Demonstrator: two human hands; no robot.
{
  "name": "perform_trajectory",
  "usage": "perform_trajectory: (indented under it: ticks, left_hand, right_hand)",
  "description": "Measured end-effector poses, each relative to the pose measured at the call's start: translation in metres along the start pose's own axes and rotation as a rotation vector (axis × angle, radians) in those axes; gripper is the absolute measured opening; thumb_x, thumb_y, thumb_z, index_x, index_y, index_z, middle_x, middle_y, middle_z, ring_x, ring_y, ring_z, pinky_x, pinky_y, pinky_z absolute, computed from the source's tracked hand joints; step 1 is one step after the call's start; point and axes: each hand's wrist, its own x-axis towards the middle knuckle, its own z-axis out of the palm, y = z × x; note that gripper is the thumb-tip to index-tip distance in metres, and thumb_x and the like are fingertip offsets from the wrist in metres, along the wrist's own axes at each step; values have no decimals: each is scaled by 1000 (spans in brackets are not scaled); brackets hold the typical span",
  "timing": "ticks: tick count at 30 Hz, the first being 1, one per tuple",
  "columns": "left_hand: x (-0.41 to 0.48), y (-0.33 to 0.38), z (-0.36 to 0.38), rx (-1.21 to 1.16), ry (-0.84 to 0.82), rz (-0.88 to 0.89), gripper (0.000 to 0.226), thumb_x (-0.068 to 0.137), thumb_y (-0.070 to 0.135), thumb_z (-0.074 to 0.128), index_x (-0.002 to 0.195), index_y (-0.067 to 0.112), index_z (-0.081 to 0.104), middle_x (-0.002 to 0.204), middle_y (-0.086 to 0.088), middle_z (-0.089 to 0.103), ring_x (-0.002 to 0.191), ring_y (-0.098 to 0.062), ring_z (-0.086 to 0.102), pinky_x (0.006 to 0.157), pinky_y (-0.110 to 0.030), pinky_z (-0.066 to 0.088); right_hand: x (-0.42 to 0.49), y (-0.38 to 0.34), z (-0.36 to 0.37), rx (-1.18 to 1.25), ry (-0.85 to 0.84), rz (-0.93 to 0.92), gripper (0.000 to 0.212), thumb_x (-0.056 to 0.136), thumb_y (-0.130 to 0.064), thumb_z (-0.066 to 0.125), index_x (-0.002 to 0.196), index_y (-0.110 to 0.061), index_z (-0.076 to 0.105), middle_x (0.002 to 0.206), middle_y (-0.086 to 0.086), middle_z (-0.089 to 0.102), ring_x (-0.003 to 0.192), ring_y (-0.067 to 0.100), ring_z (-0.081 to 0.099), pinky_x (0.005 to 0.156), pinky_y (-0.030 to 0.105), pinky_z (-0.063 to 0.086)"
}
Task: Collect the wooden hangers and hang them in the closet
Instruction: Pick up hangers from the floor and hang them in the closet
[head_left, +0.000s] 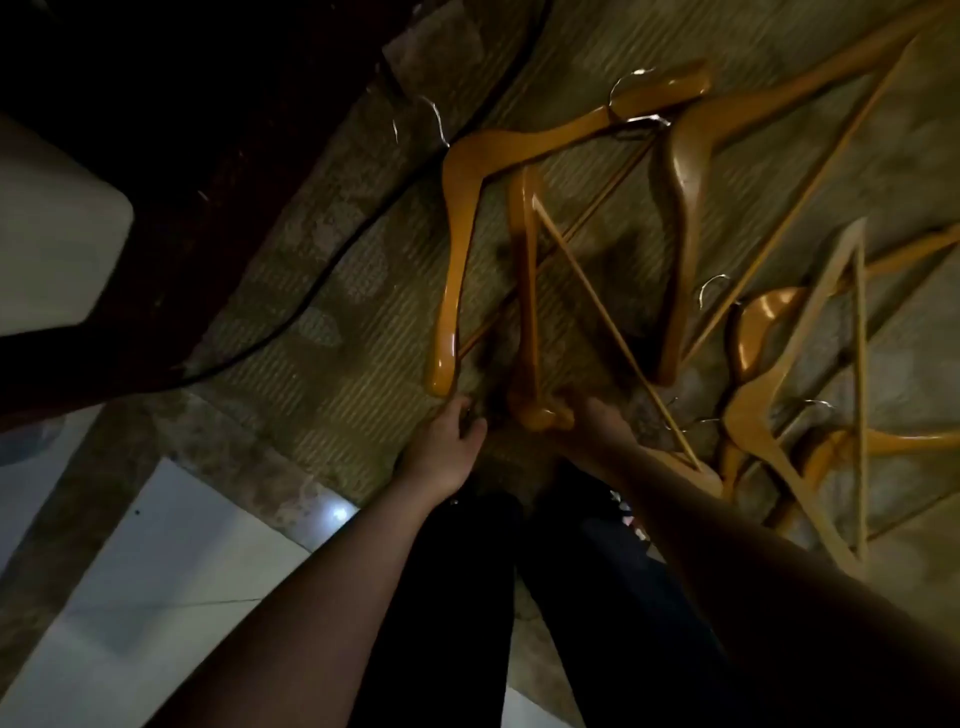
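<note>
Several wooden hangers with metal hooks lie scattered on a patterned rug (332, 364). My left hand (452, 441) hovers over the rug just below the lower tip of the leftmost hanger (457, 234), fingers loosely curled and holding nothing. My right hand (592, 421) is at the bend of the middle hanger (527, 291) and grips it there, though the dim light partly hides the fingers. Just right of that lies a larger hanger (680, 208). A pale hanger (810, 374) and more orange ones overlap at the right.
A black cable (322, 275) runs across the rug's left part. Dark wooden furniture (156, 156) and a white object (52, 234) stand at the left. White floor tiles (156, 571) lie at the lower left. My dark trouser legs (467, 597) are below the hands.
</note>
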Motion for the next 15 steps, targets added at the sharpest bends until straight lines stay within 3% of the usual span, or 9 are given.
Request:
perform_trajectory:
  ticks: [2, 5, 11, 15]
  left_hand:
    - [15, 0, 8, 18, 0, -3, 47, 95, 35, 43, 139, 19, 39, 142, -8, 46, 130, -27, 43, 107, -46, 37]
    - [29, 4, 19, 17, -22, 8, 51, 96, 35, 43, 143, 21, 32, 146, -7, 40, 133, -25, 38, 110, -44, 34]
    - [32, 14, 25, -47, -58, -1, 50, 97, 32, 42, 145, 22, 29, 148, -6, 37, 134, -23, 37, 110, -39, 34]
    - [18, 29, -1, -42, 205, 222, 34, 97, 23, 42, 127, 11, 52, 127, -12, 53, 115, -25, 52, 95, -31, 41]
  right_hand:
    - [15, 1, 7, -73, 20, 6, 62, 83, -36, 63, 138, -25, 36, 140, 9, 41, 129, 33, 37, 100, 44, 40]
    - [31, 2, 16, -26, -7, 39, 70, 81, -32, 67, 139, -22, 30, 137, 11, 46, 126, 32, 44, 101, 49, 40]
    - [33, 5, 17, -205, -51, -54, 82, 83, -31, 64, 146, -24, 13, 139, 8, 48, 128, 30, 44, 105, 44, 36]
    - [3, -3, 3, -145, 82, -103, 84, 80, -32, 68, 145, -21, 16, 124, 11, 58, 111, 30, 56, 87, 38, 46]
